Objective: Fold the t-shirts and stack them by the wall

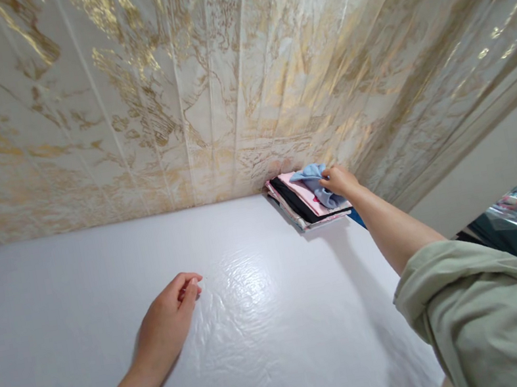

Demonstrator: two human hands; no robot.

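Right hand [339, 180] pinches the blue cloth [315, 180] on top of the folded stack [297, 203], at the table's [271, 324] far edge by the wall [218, 80]. Cloth not lifted yet. Left hand [168, 323] half-curled, empty, resting on the table.

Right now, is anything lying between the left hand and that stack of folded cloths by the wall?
Nothing visible does. Only bare white table lies between the left hand and the stack of folded cloths. The right hand already grips the light blue cloth on top of it.
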